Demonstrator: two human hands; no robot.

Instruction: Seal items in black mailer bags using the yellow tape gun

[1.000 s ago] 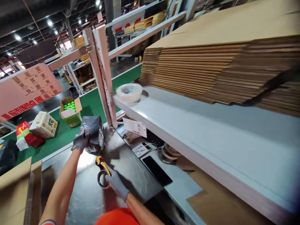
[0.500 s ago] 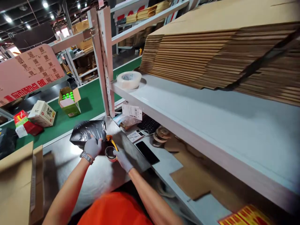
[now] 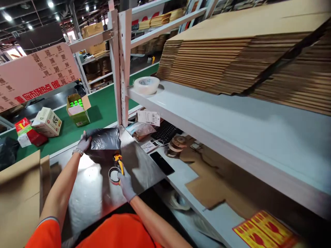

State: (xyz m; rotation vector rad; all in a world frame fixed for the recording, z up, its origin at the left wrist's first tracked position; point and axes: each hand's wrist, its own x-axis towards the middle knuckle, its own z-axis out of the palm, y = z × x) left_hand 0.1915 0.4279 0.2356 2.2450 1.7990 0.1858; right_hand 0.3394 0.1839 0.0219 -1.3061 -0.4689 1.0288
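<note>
A parcel wrapped in black plastic (image 3: 104,144) lies on the shiny metal worktop (image 3: 90,193). My left hand (image 3: 84,143), in a grey glove, grips the parcel's left edge. My right hand (image 3: 124,181), also gloved, holds a yellow and black tape dispenser (image 3: 116,168) with a dark roll, its front end right against the parcel's near side.
A green conveyor (image 3: 64,131) behind the worktop carries several small boxes. A white shelf (image 3: 207,120) on the right holds a tape roll (image 3: 146,84) and stacked flat cardboard (image 3: 245,58). Under it lie a keyboard (image 3: 165,131), a phone (image 3: 162,163), tape rolls and cardboard sheets. Cardboard stands at left (image 3: 18,199).
My left hand has slid from the parcel's near side to its left edge. The right hand with the tape dispenser has drawn back toward me a little.
</note>
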